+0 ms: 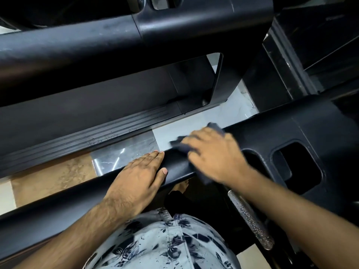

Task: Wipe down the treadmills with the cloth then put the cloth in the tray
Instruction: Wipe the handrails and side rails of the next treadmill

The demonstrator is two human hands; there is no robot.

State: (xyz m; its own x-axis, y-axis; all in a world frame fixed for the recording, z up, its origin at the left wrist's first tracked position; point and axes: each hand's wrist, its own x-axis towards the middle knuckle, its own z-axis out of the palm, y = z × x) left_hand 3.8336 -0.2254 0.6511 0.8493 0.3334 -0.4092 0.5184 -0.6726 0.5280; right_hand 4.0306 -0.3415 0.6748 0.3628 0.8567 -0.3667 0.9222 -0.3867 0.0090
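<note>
A black treadmill handrail (77,197) runs from lower left to the console (303,133) at right. My left hand (139,175) lies flat on the rail, fingers together, holding nothing. Just right of it, my right hand (215,154) presses a dark grey-blue cloth (180,145) onto the rail where it meets the console; the hand is blurred. Most of the cloth is hidden under the palm, with edges showing above and below. A console recess (297,167) opens right of my right hand. No separate tray is visible.
A second treadmill's rail (77,47) and ribbed side deck (87,134) cross the upper view. Tiled floor (126,156) shows between the two machines. A textured metal grip bar (250,218) slants under my right forearm. My patterned shirt (165,243) fills the bottom.
</note>
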